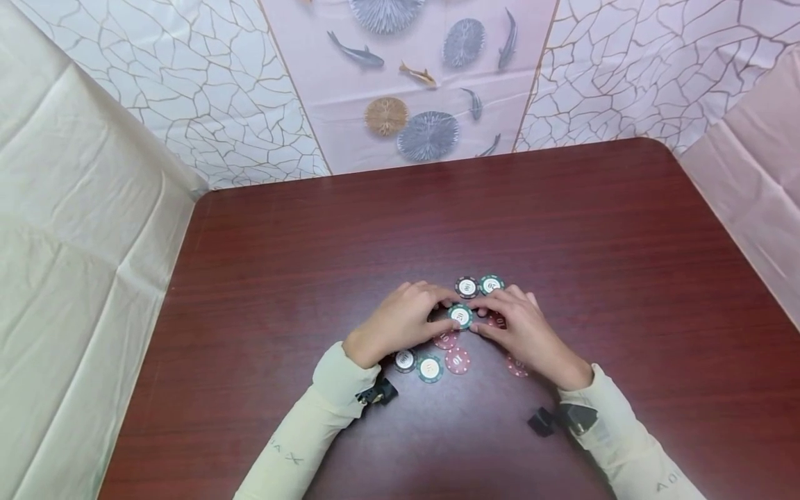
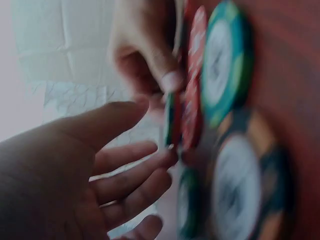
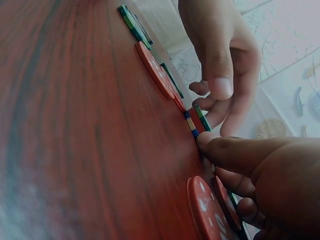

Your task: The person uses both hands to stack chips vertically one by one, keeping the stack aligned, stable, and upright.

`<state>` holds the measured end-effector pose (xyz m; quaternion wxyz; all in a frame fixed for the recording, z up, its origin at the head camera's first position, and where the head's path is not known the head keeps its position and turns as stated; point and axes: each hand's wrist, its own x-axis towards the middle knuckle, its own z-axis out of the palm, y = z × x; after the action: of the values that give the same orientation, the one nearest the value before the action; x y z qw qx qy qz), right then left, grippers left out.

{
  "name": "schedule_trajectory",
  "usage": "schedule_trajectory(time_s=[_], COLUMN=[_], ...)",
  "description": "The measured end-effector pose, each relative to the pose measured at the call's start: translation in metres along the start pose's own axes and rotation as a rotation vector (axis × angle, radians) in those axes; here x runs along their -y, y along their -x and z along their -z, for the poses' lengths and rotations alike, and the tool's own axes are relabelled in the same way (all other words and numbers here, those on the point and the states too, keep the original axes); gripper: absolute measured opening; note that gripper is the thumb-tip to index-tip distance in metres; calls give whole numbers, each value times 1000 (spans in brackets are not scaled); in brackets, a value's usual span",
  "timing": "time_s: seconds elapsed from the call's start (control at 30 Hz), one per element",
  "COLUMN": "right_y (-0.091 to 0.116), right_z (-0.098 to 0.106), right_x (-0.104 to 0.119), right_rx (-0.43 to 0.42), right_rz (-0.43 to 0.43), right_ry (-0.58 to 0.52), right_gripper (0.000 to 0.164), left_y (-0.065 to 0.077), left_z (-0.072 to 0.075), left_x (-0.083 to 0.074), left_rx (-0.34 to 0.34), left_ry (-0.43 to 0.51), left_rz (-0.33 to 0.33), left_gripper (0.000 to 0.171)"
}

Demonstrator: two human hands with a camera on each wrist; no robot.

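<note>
A small stack of poker chips, topped by a green "20" chip, stands between both hands. My right hand pinches the stack with thumb and forefinger; in the right wrist view the thumb presses its near side, where green, red and dark edges show. On the stack's other side, my left hand has its thumb and fingers spread loosely around it. In the left wrist view the left thumb is apart from the stack, while its fingertips reach the stack's edge.
Beyond the stack lie a black chip and a green chip. Nearer are red chips, a green chip and a black chip. Another red chip lies under the right hand. All rest on the brown table.
</note>
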<state>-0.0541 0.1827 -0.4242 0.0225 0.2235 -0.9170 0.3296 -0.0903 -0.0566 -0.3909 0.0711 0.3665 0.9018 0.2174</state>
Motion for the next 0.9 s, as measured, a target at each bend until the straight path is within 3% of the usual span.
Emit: schedule_trajectory(time_s=[0.13,0.43,0.77,0.9], right_y=[0,2,1,-1], right_z=[0,-1,-3,-4], right_x=[0,-1,-1,-1], right_rx=[-1,-30,-32,-33], right_rz=[1,17,15,17], right_ry=[-2,-3,-9,-5], right_gripper=[32,33,34,33], left_y=[5,15,19,19], left_z=[12,30,26,23], left_x=[10,29,46,52], left_rx=[10,92,186,200], left_ry=[79,155,163,175], left_rz=[6,31,67,44], left_gripper=[31,32,43,45])
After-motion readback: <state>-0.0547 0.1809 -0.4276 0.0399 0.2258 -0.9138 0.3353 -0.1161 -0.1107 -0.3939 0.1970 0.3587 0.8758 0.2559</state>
